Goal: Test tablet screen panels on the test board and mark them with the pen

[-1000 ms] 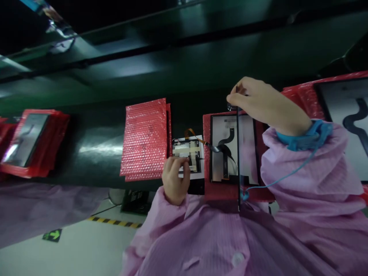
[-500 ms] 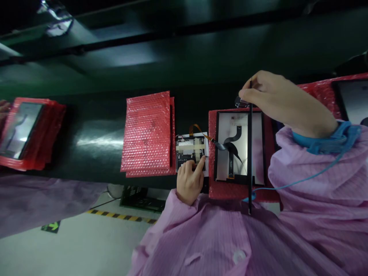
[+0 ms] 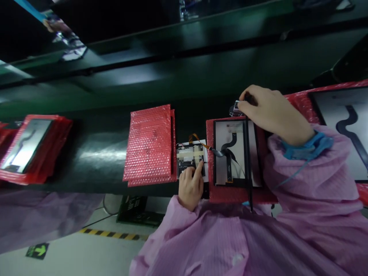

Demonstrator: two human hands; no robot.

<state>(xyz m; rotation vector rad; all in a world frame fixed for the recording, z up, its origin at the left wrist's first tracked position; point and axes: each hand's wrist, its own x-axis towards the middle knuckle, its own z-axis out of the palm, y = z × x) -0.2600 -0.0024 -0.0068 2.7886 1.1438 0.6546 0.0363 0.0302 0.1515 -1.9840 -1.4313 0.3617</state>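
My left hand (image 3: pixel 191 187) rests on a small circuit board (image 3: pixel 191 158) with tape strips, its index finger pressing the board's right side and the other fingers curled. An orange and black flex cable (image 3: pixel 214 150) runs from the board to a display panel (image 3: pixel 233 153) lying back-up on a red bubble-wrap sheet (image 3: pixel 211 191). My right hand (image 3: pixel 270 111) is closed at the panel's far edge, pinching the top of a thin dark panel (image 3: pixel 247 153) held on edge, next to a small shiny part (image 3: pixel 235 109).
A stack of red bubble-wrap bags (image 3: pixel 149 145) lies left of the board on the dark conveyor belt (image 3: pixel 94 149). Another panel on red wrap (image 3: pixel 342 126) sits at the right and one (image 3: pixel 25 147) at the far left. Floor with hazard tape (image 3: pixel 112 232) shows below.
My left hand went from gripping the board's near edge to pressing it with the index finger. My right hand lowered slightly toward the panel's far edge, the thin panel still in it.
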